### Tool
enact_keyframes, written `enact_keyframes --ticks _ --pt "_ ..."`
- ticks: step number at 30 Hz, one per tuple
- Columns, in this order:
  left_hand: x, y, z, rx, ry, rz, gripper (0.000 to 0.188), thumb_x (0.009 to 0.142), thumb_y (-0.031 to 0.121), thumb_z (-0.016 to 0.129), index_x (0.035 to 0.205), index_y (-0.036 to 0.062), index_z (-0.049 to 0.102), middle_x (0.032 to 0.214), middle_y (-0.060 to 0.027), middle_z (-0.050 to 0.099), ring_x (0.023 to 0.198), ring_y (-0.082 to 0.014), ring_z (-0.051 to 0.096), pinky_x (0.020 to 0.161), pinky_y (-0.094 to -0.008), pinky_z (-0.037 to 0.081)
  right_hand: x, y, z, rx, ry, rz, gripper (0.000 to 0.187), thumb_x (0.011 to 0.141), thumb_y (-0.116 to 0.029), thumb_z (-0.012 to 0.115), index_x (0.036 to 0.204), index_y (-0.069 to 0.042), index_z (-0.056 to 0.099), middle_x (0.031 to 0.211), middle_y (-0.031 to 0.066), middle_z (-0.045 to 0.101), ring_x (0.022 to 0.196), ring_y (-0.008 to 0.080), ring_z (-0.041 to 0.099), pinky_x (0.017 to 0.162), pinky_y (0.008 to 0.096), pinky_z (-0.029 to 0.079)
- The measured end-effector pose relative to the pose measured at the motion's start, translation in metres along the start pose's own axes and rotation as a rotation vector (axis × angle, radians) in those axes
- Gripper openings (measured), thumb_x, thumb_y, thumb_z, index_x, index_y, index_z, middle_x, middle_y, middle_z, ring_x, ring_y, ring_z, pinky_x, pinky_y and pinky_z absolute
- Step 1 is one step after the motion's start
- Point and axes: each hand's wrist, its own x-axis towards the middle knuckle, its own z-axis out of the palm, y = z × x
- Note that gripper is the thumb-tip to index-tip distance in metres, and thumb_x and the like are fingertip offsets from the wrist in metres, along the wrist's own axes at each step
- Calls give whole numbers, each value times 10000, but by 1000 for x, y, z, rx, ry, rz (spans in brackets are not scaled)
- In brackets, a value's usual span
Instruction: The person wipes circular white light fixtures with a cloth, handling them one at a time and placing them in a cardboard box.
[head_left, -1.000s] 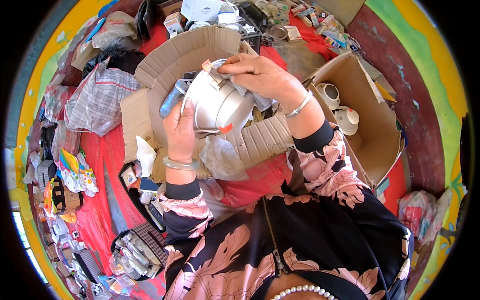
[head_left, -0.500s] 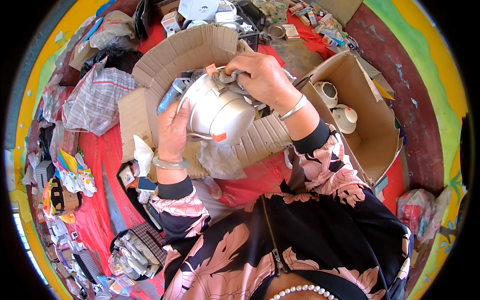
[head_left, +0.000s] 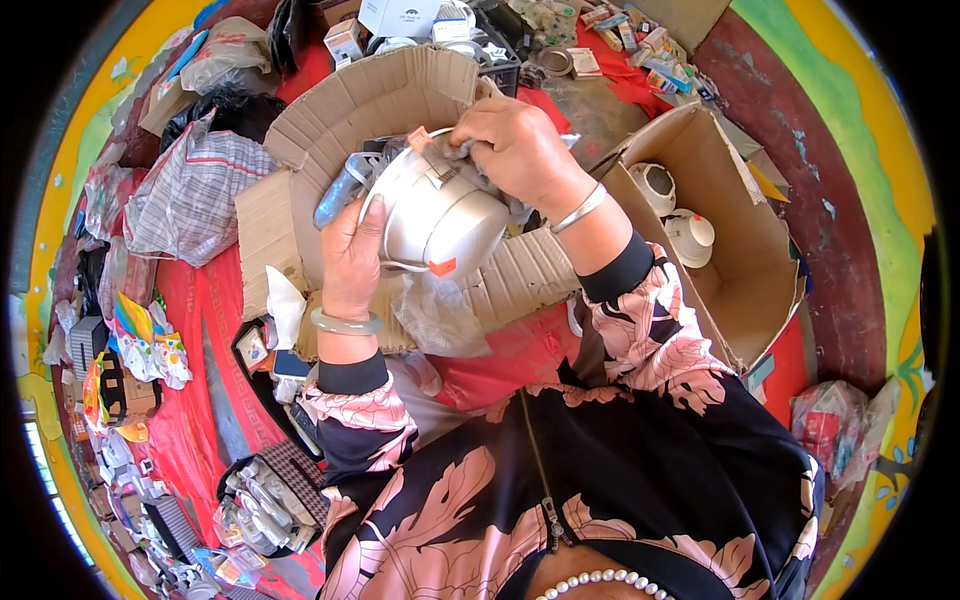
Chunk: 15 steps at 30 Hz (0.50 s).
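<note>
My left hand [head_left: 350, 252] grips the rim of a white round recessed downlight [head_left: 455, 225], its thumb along the near side. The downlight is tilted, with its back body turned toward me, and carries orange tabs at its rim and a metal spring clip. My right hand [head_left: 527, 152] is closed on a bunched grey cloth [head_left: 476, 172] pressed against the far right side of the downlight. Its fingers hide most of the cloth. Below both hands is an open cardboard box [head_left: 375, 100] with flaps spread, holding a blue-wrapped item [head_left: 343, 190] and other things partly covered.
To the right, a second cardboard box [head_left: 745, 290] holds two white downlights [head_left: 690, 238]. A checked bag [head_left: 195, 190] and several plastic bags lie at the left. A houndstooth case [head_left: 295, 485] of small parts sits lower left. Clear plastic film [head_left: 440, 315] hangs by the near flap.
The right hand and cloth have shifted slightly up and left along the downlight, and less of the cloth shows. The downlight has moved slightly right in the left hand's grip.
</note>
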Motion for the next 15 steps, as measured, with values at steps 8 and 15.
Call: enact_keyframes --ticks 8,15 --pt "6 12 3 -233 140 -39 319 931 241 498 1022 -47 601 933 -54 628 845 -92 552 760 -233 439 6 6 -38 -286 314 51 155 669 -11 567 800 -66 629 837 115 622 821 312 563 711 381 467" --pt "2 5 15 199 143 0 241 908 186 525 1026 -4 614 825 -23 625 756 -70 515 687 -237 432 4 -60 29 -8 105 -236 291 639 32 564 899 -82 623 886 75 588 858 271 559 768 339 454"
